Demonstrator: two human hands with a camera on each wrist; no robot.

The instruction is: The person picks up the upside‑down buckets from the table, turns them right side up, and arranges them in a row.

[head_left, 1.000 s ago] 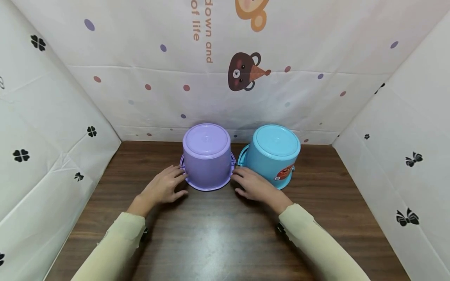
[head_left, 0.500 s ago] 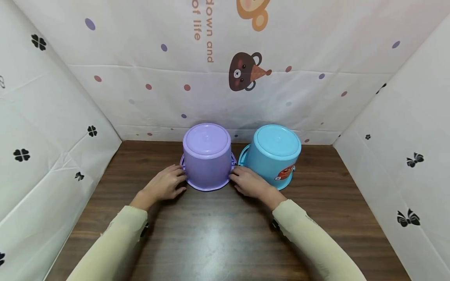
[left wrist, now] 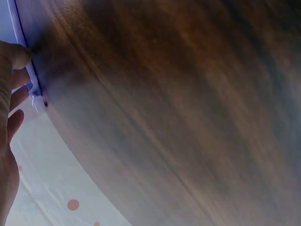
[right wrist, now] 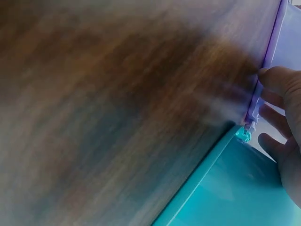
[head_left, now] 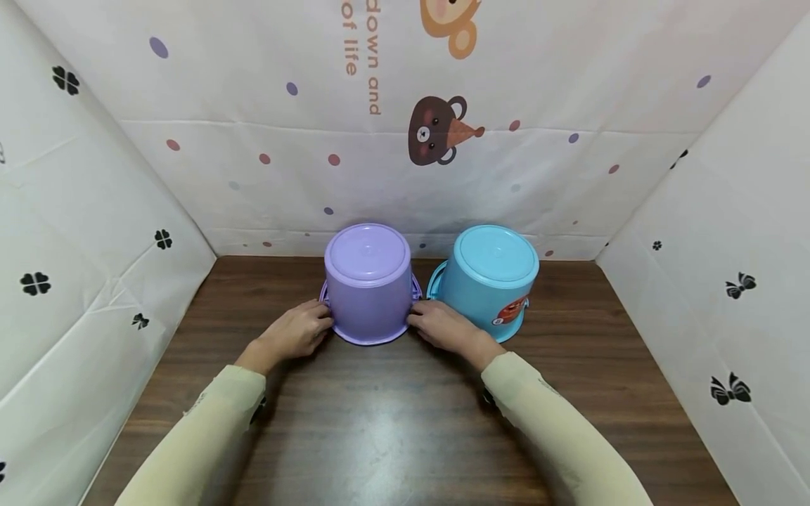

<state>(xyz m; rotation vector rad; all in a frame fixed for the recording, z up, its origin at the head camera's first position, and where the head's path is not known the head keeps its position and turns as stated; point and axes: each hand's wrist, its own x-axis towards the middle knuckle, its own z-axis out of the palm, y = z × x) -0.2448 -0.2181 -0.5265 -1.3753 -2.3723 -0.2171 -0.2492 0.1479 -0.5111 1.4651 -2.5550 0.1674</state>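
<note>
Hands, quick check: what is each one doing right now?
Left hand: gripping the purple bucket at its rim.
Right hand: gripping the same rim, opposite side.

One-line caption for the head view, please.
Both hands, left hand and right hand, at the rim of an upturned purple bucket beside a blue bucket.

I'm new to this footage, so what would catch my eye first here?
Two upturned buckets stand side by side at the back of the wooden table: a purple bucket and, right of it, a blue bucket. The left hand and right hand flank the purple bucket, fingers at its rim.
</note>
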